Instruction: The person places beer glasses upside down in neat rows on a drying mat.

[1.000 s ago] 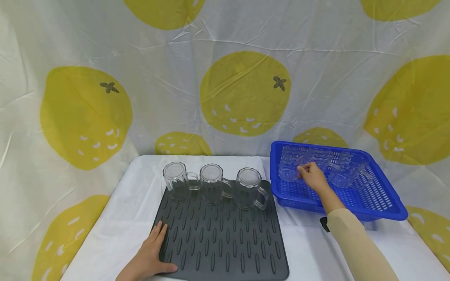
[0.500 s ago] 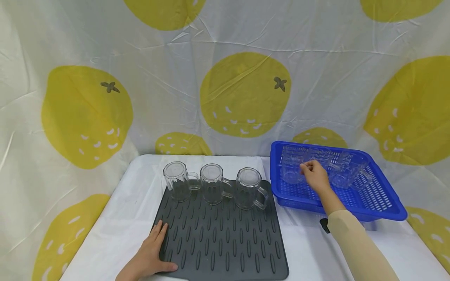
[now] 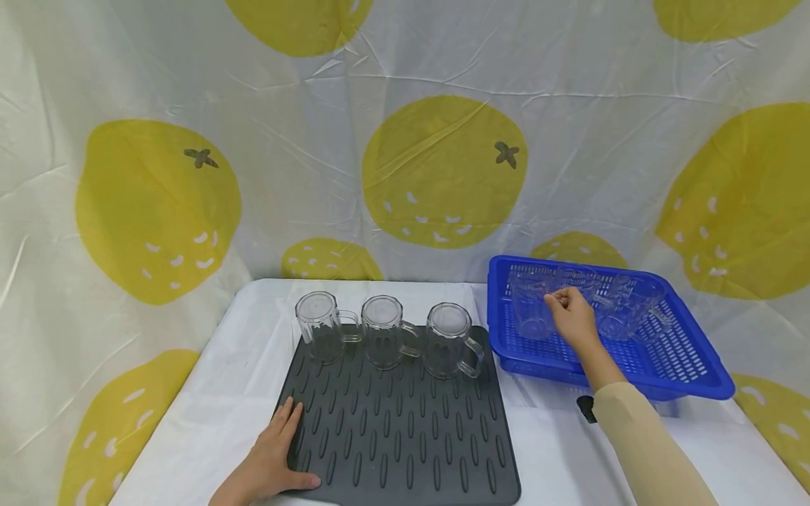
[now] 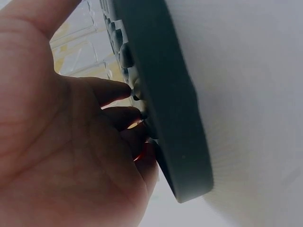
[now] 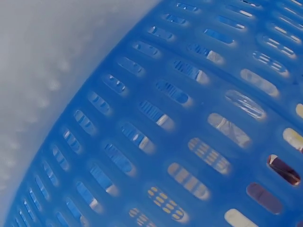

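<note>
My right hand [image 3: 574, 318] is over the blue basket, its thumb and fingers pinching a clear glass mug [image 3: 531, 316] on that mug's right side. The handle is mostly hidden behind the fingers. More clear glass mugs [image 3: 623, 316] lie in the basket to the right of the hand. My left hand [image 3: 268, 453] rests on the left edge of a dark grey ridged mat [image 3: 405, 436], fingers extended and thumb spread. In the left wrist view, its fingertips [image 4: 120, 90] touch the mat's edge [image 4: 165, 94]. Three glass mugs [image 3: 446, 341] stand upside down in a row along the mat's back.
The blue slotted basket [image 3: 702, 351] stands right of the mat; its wall [image 5: 142, 94] fills much of the right wrist view. A small black object [image 3: 586, 407] lies by the basket's front. Behind the white-covered table [image 3: 209, 393] hangs a lemon-patterned curtain [image 3: 304, 140].
In the basket, the right hand and the pinched mug have shifted slightly right, and the mug's lower end has come nearer. The left hand and the three mugs on the mat stay put.
</note>
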Available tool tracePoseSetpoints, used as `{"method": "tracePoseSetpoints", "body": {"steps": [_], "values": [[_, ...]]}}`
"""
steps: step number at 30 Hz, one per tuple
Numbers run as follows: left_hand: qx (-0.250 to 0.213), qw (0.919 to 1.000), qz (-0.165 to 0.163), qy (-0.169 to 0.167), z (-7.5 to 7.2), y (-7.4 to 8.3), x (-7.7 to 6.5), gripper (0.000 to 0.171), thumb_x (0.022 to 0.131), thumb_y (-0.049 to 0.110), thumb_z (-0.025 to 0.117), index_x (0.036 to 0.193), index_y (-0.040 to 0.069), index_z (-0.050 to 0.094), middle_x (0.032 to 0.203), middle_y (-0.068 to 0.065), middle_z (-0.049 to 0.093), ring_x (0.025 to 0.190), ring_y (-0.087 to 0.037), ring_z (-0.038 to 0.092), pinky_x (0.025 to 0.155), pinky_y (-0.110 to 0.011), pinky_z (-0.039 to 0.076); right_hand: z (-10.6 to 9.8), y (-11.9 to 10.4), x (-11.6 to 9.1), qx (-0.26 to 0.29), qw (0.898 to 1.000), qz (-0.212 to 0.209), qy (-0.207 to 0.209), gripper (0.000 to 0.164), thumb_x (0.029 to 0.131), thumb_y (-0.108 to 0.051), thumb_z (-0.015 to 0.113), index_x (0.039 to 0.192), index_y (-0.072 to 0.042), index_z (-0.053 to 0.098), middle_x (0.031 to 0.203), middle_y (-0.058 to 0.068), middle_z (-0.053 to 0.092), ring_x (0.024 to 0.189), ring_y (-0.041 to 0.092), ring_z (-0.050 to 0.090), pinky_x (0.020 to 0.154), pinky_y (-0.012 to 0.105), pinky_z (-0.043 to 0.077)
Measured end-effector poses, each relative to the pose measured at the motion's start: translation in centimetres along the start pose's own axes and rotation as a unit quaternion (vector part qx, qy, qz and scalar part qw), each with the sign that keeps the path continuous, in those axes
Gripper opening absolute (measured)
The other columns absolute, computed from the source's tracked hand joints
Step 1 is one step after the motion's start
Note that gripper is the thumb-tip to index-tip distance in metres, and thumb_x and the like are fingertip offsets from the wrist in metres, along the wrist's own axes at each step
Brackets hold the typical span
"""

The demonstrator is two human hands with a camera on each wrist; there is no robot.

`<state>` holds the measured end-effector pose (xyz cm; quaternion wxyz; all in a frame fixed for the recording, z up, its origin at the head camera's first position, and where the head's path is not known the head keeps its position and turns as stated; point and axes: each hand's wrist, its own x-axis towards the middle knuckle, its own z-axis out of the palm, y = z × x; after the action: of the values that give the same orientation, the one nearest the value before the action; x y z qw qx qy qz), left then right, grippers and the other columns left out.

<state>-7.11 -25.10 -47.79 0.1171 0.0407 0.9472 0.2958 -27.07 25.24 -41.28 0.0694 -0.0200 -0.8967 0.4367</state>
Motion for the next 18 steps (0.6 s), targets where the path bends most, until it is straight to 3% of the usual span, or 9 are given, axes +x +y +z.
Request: {"method": "tracePoseSetpoints", "body": {"steps": [10,18], "values": [[0.000,1.0000,-0.001,0.000,0.0,0.0,0.0,0.130,0.058,0.048,0.092,0.151,-0.009,0.021,0.156,-0.032,0.008,0.141,-0.053,0.009,0.103,-0.070,0.023,-0.5,-0.3,-0.7,-0.013,0.999,-0.031,0.018,0.047,0.105,-0.035,0.041,0.123,0.008,0.046,0.106,0.023,0.051,0.088,0.034,0.051,0.070,0.044,0.043],[0.002,1.0000,-0.001,0.004,0.1,0.0,-0.1,0.130,0.058,0.049,0.091,0.151,-0.008,0.021,0.156,-0.032,0.009,0.141,-0.053,0.010,0.103,-0.070,0.023,-0.6,-1.2,-1.3,-0.017,0.996,-0.048,0.076,0.040,0.105,-0.032,0.044,0.117,0.006,0.051,0.089,0.013,0.050,0.070,0.023,0.046,0.061,0.038,0.039]]}}
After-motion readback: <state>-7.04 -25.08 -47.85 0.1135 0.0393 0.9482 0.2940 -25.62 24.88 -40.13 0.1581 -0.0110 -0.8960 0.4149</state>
